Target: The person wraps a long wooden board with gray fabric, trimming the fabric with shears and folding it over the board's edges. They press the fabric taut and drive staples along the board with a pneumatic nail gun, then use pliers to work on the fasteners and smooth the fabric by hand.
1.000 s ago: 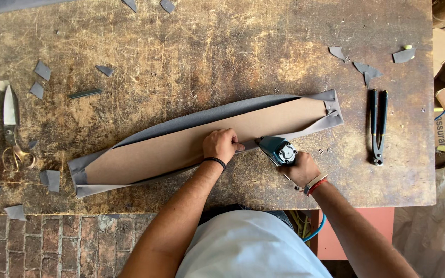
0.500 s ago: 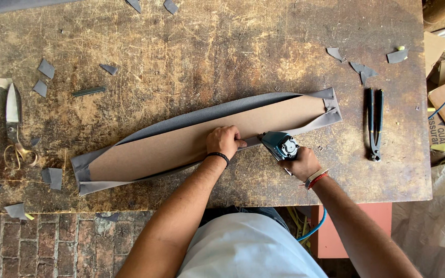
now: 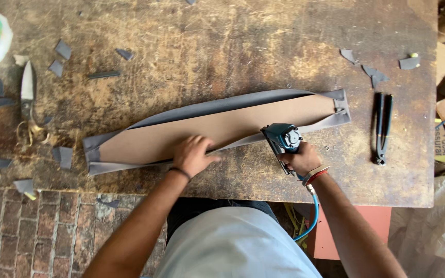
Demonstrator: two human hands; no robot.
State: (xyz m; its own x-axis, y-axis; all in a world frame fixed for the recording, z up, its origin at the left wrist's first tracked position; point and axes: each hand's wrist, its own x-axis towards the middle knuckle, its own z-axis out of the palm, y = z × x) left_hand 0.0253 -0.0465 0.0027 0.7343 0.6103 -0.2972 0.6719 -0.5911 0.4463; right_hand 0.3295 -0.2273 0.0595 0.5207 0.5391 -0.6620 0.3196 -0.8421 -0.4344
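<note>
Light grey shirt [image 3: 235, 242], black band L wrist [image 3: 181, 173], red/white bands R wrist [image 3: 315, 175].

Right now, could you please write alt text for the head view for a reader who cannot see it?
A person's left hand presses a long brown board wrapped in grey fabric on a worn wooden table, while the right hand holds a blue air stapler at its edge.

Worn wooden workbench [image 3: 222, 46] is carrying a long brown board [image 3: 217, 128] wrapped in grey fabric [image 3: 217, 105]. Scissors [image 3: 27, 98] are lying at the left edge, black pliers [image 3: 382, 128] at the right, grey fabric scraps [image 3: 63, 50] sitting scattered around.
</note>
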